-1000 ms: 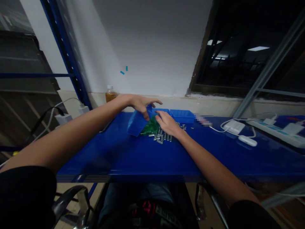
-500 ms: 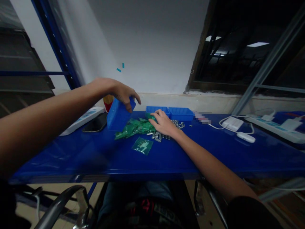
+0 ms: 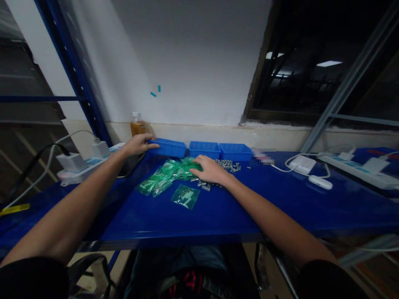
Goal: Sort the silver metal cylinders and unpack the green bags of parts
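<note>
My left hand [image 3: 140, 144] grips the left end of a blue plastic bin [image 3: 170, 148], which stands upright at the back of the blue table [image 3: 218, 216]. My right hand [image 3: 209, 169] lies over the right side of a heap of green plastic bags [image 3: 170, 174], fingers slightly bent and apart. Whether it holds a bag cannot be seen. Small metal parts [image 3: 229, 166] are scattered beside and partly under this hand. One clear bag with small parts [image 3: 186, 196] lies apart, nearer to me.
Two more blue bins, a middle bin [image 3: 204, 149] and a right bin [image 3: 235, 152], line the wall. A bottle [image 3: 137, 124] stands behind my left hand. Power strips, one at left [image 3: 84, 164] and one at right [image 3: 358, 168], and a white charger [image 3: 301, 164] with cables flank the workspace.
The bin in my left hand was tilted above the heap; it now stands level at the back. The green bags are spread further toward me. My right hand has shifted slightly down.
</note>
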`<control>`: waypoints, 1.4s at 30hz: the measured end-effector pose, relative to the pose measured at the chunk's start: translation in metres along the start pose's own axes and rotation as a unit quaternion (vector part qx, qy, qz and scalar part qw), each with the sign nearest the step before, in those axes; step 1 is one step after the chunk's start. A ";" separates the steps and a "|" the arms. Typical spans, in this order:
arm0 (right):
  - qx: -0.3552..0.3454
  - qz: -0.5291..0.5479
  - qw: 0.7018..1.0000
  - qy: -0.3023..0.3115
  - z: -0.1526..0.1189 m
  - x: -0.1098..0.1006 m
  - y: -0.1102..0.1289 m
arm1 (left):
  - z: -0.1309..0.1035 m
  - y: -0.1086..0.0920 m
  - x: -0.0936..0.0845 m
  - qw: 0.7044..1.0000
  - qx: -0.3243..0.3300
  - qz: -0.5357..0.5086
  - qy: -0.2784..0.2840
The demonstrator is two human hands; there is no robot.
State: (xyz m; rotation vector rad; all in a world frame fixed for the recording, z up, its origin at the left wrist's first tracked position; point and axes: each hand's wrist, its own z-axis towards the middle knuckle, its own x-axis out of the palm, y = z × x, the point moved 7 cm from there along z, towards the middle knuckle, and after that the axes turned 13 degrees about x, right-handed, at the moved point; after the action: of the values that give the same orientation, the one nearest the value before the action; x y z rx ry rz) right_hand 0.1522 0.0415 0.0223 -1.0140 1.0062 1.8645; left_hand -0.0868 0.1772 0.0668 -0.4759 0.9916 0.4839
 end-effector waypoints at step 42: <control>0.196 -0.093 0.968 -0.126 0.037 -0.033 -0.118 | 0.072 -0.101 0.096 0.987 0.087 0.082 0.111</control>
State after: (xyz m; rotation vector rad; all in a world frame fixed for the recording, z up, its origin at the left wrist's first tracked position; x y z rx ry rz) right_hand 0.2581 0.1119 0.0333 -0.5969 1.0328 1.5152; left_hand 0.0647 0.1548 0.0330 -0.2961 1.2828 0.4928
